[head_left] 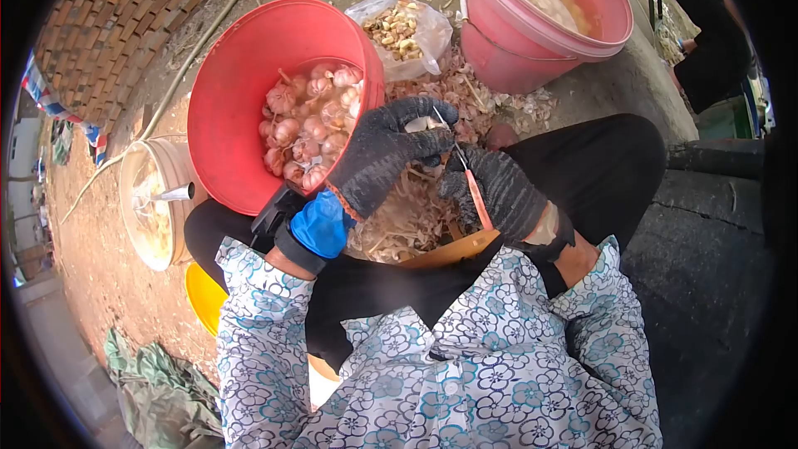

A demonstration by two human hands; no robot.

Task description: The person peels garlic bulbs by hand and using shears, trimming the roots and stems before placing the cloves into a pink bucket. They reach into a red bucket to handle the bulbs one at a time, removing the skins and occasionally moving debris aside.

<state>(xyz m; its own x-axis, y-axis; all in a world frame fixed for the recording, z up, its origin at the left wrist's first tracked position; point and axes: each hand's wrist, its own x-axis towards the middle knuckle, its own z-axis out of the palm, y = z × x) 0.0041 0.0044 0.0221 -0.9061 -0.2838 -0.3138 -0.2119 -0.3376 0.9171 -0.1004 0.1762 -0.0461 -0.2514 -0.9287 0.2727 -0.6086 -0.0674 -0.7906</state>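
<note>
My left hand (386,150), in a dark grey glove, is closed around a pale garlic clove (422,124), mostly hidden by the fingers. My right hand (496,191), gloved too, grips a small knife (474,191) with an orange-pink handle. Its thin blade points up and to the left, close against the garlic. Below both hands lies a heap of garlic skins and stalks (399,220), with a wooden edge (453,251) in front of it. Just left of my left hand stands a red bucket (237,108) of whole garlic bulbs (312,129) in water.
Behind the hands sit a clear plastic bag (432,33) of loose cloves and a pink bucket (507,54) with pale contents in liquid. A whitish bucket (179,166) holding a metal tube stands at left, near a hose (179,75). Another person (706,41) is at upper right.
</note>
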